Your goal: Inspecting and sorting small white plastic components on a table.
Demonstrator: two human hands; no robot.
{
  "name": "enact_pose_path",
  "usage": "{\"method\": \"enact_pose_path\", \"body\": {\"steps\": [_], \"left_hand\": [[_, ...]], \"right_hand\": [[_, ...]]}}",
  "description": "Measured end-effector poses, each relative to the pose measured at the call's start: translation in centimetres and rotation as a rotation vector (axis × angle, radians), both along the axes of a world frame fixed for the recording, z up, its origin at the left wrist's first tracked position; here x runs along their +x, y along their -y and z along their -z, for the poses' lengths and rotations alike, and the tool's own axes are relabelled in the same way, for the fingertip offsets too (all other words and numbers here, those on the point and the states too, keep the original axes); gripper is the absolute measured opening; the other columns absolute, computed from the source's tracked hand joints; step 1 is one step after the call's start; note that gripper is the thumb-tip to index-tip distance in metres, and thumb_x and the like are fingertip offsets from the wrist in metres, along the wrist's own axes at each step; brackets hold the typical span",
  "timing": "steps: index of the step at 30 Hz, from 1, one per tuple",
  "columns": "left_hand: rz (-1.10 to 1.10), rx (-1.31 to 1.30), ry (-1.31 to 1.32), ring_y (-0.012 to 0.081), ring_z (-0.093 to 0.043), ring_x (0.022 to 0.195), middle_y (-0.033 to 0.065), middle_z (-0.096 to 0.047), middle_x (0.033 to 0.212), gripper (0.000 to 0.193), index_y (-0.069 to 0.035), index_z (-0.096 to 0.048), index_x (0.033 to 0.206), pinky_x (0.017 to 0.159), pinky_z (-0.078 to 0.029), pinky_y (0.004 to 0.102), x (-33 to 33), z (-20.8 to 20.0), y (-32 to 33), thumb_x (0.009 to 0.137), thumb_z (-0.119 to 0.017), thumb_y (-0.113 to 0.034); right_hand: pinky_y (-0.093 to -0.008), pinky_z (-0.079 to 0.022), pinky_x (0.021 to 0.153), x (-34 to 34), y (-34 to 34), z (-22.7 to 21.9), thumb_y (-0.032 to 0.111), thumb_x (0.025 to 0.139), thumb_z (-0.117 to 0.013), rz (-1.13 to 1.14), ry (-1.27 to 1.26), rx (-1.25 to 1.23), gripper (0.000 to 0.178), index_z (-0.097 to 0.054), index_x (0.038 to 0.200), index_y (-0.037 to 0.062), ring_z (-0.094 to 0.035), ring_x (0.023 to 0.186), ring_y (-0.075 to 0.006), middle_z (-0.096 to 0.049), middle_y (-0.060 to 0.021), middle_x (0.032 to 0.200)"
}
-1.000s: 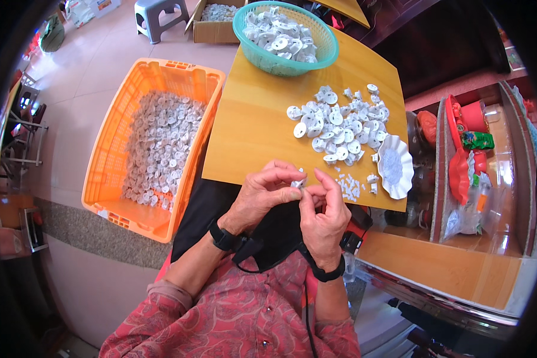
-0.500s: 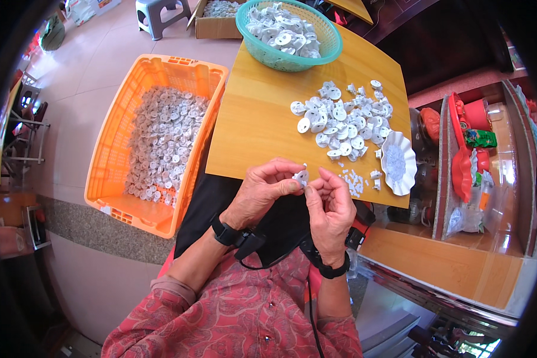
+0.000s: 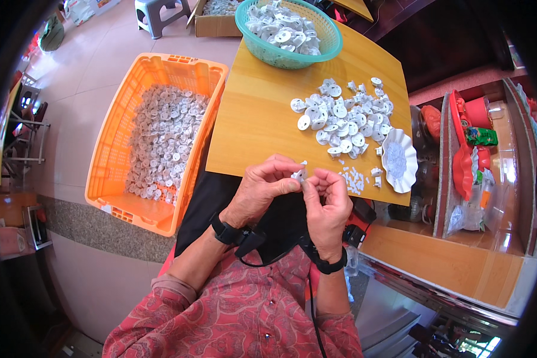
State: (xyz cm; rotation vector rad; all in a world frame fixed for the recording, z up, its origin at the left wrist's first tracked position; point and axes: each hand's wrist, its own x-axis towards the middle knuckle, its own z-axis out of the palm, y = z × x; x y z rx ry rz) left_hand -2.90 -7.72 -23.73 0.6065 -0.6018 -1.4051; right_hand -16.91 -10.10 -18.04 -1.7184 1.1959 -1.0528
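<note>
My left hand (image 3: 261, 190) pinches a small white round plastic part (image 3: 299, 175) between thumb and forefinger, just off the table's near edge. Against the right side of this part, the thumb and curled fingers of my right hand (image 3: 328, 206) are closed together; whatever lies between those fingertips is hidden. Beyond my hands, a pile of similar white plastic parts (image 3: 343, 122) is spread on the wooden table (image 3: 250, 107). Tiny pale pieces (image 3: 353, 181) are scattered close to my right fingers. A white scalloped dish (image 3: 407, 179) beside them holds more tiny translucent pieces.
An orange crate (image 3: 188, 200) with many white parts stands left of the table. A green basket (image 3: 280, 58) heaped with parts sits at the table's far edge. Right of the table is an open compartment with a red scoop (image 3: 461, 173). A grey stool (image 3: 161, 18) stands far left.
My right hand has shifted slightly left, its fingers closing in against the white part. The left hand keeps its pinch almost in place.
</note>
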Motion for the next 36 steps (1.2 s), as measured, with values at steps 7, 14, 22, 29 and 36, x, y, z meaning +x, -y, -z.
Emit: {"method": "enact_pose_path", "body": {"steps": [7,14,22,29,36], "left_hand": [[0.011,0.075,-0.026,0.0140,-0.065,0.095,0.0060,-0.066,0.105,0.027,0.001,-0.066,0.116,0.084,-0.056,0.0290,0.3,-0.8,0.1,0.089,-0.070,-0.003],[-0.038,0.269,0.191,0.0127,-0.066,0.084,0.0062,-0.068,0.096,0.030,0.004,-0.066,0.113,0.076,-0.056,0.0263,2.5,-4.0,4.1,0.091,-0.070,-0.016],[-0.312,-0.059,0.451,0.0142,-0.067,0.084,0.0099,-0.069,0.098,0.041,0.009,-0.063,0.116,0.077,-0.055,0.0255,8.7,-9.5,18.1,0.093,-0.069,-0.026],[-0.233,0.014,0.766,0.0102,-0.062,0.071,0.0055,-0.068,0.085,0.030,0.004,-0.068,0.108,0.067,-0.052,0.0246,6.4,-6.0,14.3,0.090,-0.072,-0.020],[-0.229,-0.167,1.435,0.0290,-0.061,0.071,0.0156,-0.058,0.082,0.033,-0.003,-0.071,0.109,0.066,-0.050,0.0391,2.7,-2.1,10.9,0.077,-0.076,-0.013]], "right_hand": [[-0.0247,-0.051,0.073,-1.2,0.1,0.6,0.003,0.091,-0.067,0.087,0.168,0.102,0.024,-0.057,0.111,-0.0042,-0.061,0.079,-0.0097,-0.066,-0.0060,0.089],[-0.0277,-0.052,0.067,-2.2,-0.1,2.3,0.003,0.090,-0.067,0.154,-0.112,-0.024,0.012,-0.062,0.100,-0.0017,-0.062,0.072,-0.0138,-0.065,-0.0082,0.085],[-0.0338,-0.051,0.067,-2.1,0.8,2.6,-0.002,0.086,-0.066,0.110,-0.261,-0.179,0.011,-0.062,0.097,-0.0017,-0.062,0.075,-0.0249,-0.060,-0.0128,0.089],[-0.0436,-0.043,0.085,-2.3,1.9,3.4,0.015,0.082,-0.073,-0.032,-0.632,-0.410,0.041,-0.062,0.119,0.0029,-0.055,0.099,-0.0313,-0.055,-0.0116,0.110],[-0.0425,-0.042,0.083,-1.9,1.7,2.7,0.028,0.079,-0.076,-0.101,-0.798,-0.489,0.051,-0.061,0.123,0.0048,-0.053,0.102,-0.0291,-0.055,-0.0090,0.116]]}}
